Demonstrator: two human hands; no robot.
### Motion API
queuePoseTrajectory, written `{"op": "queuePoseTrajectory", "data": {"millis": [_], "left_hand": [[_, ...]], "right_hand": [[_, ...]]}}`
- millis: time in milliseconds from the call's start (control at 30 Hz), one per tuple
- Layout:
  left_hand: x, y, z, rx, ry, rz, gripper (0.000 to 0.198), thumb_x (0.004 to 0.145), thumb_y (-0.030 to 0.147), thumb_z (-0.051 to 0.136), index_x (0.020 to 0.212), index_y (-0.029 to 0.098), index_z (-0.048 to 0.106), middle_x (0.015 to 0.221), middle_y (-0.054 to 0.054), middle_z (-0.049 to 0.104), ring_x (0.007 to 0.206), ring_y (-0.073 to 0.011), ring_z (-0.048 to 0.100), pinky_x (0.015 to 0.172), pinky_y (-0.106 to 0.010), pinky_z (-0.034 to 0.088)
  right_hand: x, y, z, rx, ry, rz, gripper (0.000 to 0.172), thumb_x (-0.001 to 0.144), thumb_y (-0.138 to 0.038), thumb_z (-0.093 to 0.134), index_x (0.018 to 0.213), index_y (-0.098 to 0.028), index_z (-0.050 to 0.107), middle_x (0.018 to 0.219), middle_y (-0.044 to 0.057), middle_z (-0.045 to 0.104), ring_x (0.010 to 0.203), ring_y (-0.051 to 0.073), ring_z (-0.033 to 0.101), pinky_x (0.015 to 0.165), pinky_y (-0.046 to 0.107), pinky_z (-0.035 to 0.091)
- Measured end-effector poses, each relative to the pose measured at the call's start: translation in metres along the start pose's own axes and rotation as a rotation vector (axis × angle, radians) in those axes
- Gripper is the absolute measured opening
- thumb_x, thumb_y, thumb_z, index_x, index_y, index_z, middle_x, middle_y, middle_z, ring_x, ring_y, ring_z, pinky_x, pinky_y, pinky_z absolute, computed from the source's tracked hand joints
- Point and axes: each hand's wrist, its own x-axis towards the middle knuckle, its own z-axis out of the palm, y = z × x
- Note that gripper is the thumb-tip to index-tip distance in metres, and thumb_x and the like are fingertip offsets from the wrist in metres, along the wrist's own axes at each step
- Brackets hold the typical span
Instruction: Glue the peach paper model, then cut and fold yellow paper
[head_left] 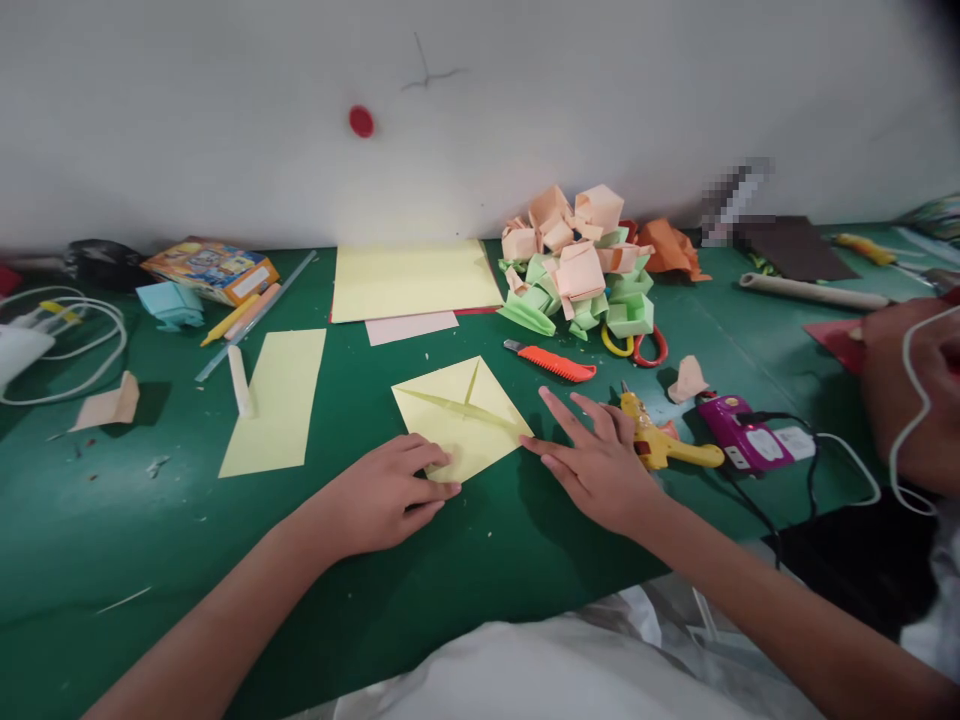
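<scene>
A square of pale yellow paper (480,425) lies on the green table, its upper flaps folded inward so that their edges meet in narrow gaps. My left hand (397,490) rests on its lower left edge, fingers slightly spread and holding nothing. With fingers spread, my right hand (596,460) touches the paper's right corner with a fingertip. Behind the paper lies an orange cutter (555,363). A yellow glue gun (667,445) sits just beyond my right hand. Left of the folded square is a yellow paper strip (289,400) with a white stick (240,382) on it.
Folded pink and green paper pieces (581,270) are piled by the wall, with scissors (649,346) in front. Yellow sheets (412,280) lie at the back. A purple device (754,435) with cables is at right, near another person's hand (907,390). A box (214,268) stands back left.
</scene>
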Motion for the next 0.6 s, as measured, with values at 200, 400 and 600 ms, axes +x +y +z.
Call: {"op": "queuePoseTrajectory", "data": {"millis": [200,400,600], "left_hand": [[-0.0007,-0.0001,-0.0008,-0.023,-0.009,-0.014,0.027,0.099,0.022,0.054,0.114,0.025,0.076,0.115,-0.010,0.069,0.106,-0.0235,0.063,0.091,-0.039,0.055],[-0.0012,0.0000,-0.0004,-0.022,0.003,-0.015,0.026,0.098,0.022,0.055,0.113,0.025,0.076,0.113,-0.011,0.069,0.104,-0.0233,0.063,0.091,-0.039,0.055],[-0.0025,-0.0019,0.0007,-0.009,0.007,0.008,0.027,0.099,0.022,0.054,0.114,0.023,0.076,0.114,-0.011,0.069,0.105,-0.0242,0.062,0.091,-0.040,0.055]], "right_hand": [[-0.0005,-0.0004,0.0023,0.032,-0.001,-0.003,0.039,0.106,-0.035,0.041,0.137,-0.046,0.063,0.169,-0.003,0.026,0.141,0.039,0.036,0.107,0.062,0.032],[0.0000,0.0033,0.0038,0.110,-0.020,-0.008,0.042,0.107,-0.030,0.036,0.134,-0.041,0.067,0.167,-0.006,0.032,0.140,0.036,0.036,0.106,0.058,0.035],[-0.0022,0.0076,0.0073,0.156,0.000,0.002,0.043,0.107,-0.029,0.035,0.130,-0.039,0.070,0.165,-0.006,0.036,0.140,0.036,0.038,0.106,0.059,0.036]]}}
